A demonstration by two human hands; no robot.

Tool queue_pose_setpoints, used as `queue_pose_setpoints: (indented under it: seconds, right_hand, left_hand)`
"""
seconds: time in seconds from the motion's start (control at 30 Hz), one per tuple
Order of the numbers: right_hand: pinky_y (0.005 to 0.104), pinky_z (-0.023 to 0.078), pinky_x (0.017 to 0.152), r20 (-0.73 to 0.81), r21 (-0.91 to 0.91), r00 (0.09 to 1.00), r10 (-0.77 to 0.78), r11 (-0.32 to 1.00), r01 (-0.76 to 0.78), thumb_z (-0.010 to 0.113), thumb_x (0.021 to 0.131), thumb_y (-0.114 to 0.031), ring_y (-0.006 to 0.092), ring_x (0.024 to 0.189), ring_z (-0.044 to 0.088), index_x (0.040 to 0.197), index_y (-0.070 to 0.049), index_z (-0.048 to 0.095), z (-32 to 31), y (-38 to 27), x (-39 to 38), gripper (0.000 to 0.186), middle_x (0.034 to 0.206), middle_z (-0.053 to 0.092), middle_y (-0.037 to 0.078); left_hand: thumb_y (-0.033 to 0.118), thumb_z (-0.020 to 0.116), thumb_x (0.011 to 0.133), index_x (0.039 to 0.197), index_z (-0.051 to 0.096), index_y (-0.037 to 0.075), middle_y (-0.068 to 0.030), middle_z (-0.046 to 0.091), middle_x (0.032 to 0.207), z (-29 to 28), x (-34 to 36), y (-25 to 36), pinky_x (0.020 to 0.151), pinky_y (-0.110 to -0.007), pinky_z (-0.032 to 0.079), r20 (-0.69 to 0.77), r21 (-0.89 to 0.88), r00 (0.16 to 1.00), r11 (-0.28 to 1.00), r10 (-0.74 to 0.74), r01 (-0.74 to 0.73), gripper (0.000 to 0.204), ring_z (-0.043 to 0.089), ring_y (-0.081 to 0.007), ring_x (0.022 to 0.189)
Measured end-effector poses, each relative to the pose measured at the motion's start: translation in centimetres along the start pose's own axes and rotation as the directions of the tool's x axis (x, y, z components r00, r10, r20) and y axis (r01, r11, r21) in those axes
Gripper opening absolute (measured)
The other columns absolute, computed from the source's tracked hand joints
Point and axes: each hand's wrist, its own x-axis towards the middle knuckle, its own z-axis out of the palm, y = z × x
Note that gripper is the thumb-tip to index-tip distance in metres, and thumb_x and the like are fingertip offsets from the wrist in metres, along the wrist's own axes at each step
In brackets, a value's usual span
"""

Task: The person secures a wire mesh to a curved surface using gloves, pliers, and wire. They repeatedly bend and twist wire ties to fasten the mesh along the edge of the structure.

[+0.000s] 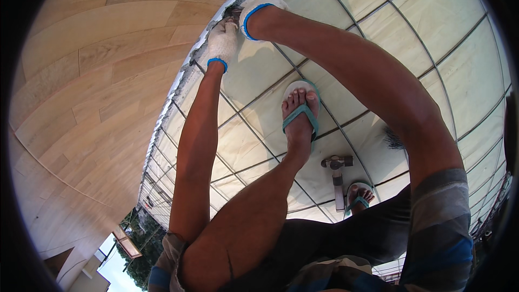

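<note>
My left hand point(223, 39), in a white knit glove with a blue cuff, is at the broken edge point(203, 39) along the foot of the wall. Its fingers look curled in, round something I cannot make out. Close beside it my right hand point(263, 11), gloved alike, reaches to the same spot, its fingers hidden. Between the two hands is a small dark gap or object point(233, 13), too unclear to name. Thin steel bars point(259, 97) cross in a grid over pale sheeting point(246, 78) under my hands.
A hammer point(338, 176) lies on the sheeting by my sandalled feet point(300, 111). A dark bristly bundle point(393, 138) shows beside my right arm. The wood-look tiled wall point(108, 59) rises along the left. Trees point(143, 240) stand past the lower-left edge.
</note>
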Motion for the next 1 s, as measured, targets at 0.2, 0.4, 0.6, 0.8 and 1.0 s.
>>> queue_pose_setpoints:
  seconds: [0.2, 0.4, 0.6, 0.8, 1.0]
  right_hand:
    - [0.0469, 0.06, 0.077, 0.083, -0.237, 0.942, -0.324, 0.912, 0.334, 0.065, 0.09, -0.015, 0.0363, 0.092, 0.076, 0.109, -0.001, 0.078, -3.2, -0.1, -2.2, 0.027, 0.104, 0.078, 0.019]
    - [0.0409, 0.053, 0.055, 0.238, 0.897, 0.969, -0.059, 0.396, -0.196, 0.064, 0.096, -0.026, 0.0255, 0.059, 0.063, 0.081, -0.006, 0.06, 2.2, 2.9, -2.0, 0.025, 0.069, 0.06, 0.009]
    - [0.0311, 0.047, 0.055, 0.081, 0.909, 0.966, -0.247, -0.378, -0.173, 0.063, 0.102, -0.025, 0.0124, 0.06, 0.05, 0.096, -0.009, 0.055, 7.4, 1.4, -3.8, 0.018, 0.077, 0.053, 0.002]
    - [0.0327, 0.049, 0.067, -0.312, 0.181, 0.88, -0.359, -0.931, -0.316, 0.057, 0.102, -0.017, 0.0175, 0.073, 0.054, 0.105, -0.005, 0.054, 12.1, -4.3, -3.4, 0.013, 0.086, 0.056, 0.005]
    - [0.0339, 0.051, 0.074, -0.34, 0.286, 0.862, -0.376, -0.915, -0.285, 0.053, 0.105, -0.02, 0.0177, 0.081, 0.059, 0.117, -0.005, 0.058, 13.2, -3.6, -2.9, 0.02, 0.093, 0.062, 0.004]
  left_hand:
    - [0.032, 0.057, 0.104, 0.123, 0.072, -0.003, -0.0226, 0.076, 0.11, -0.3, -0.1, 0.6, 0.095, -0.04, 0.052, -0.028, 0.009, 0.999, 0.999, -0.036, 0.037, 0.043, 0.072, -0.0336, 0.105]
    - [0.037, 0.053, 0.104, 0.12, 0.073, -0.001, -0.028, 0.073, 0.104, -0.7, -0.6, 1.5, 0.091, -0.044, 0.052, -0.01, 0.19, 0.999, 0.98, -0.053, 0.054, 0.045, 0.071, -0.0399, 0.099]
    - [0.045, 0.054, 0.105, 0.121, 0.071, 0.0, -0.0167, 0.076, 0.096, -0.7, -1.1, 1.6, 0.087, -0.04, 0.053, 0.021, -0.114, 0.994, 0.987, -0.11, 0.111, 0.051, 0.07, -0.0327, 0.089]
    - [0.056, 0.045, 0.107, 0.137, 0.059, 0.008, -0.0037, 0.06, 0.088, -3.2, -2.7, 2.2, 0.057, -0.033, 0.048, 0.436, -0.472, 0.811, 0.669, -0.39, 0.575, 0.058, 0.058, -0.0158, 0.067]
    - [0.06, 0.037, 0.108, 0.13, 0.061, 0.012, -0.0073, 0.06, 0.094, -2.8, -3.2, 4.4, 0.043, -0.03, 0.042, 0.451, -0.565, 0.781, 0.539, -0.432, 0.624, 0.058, 0.054, -0.0156, 0.063]
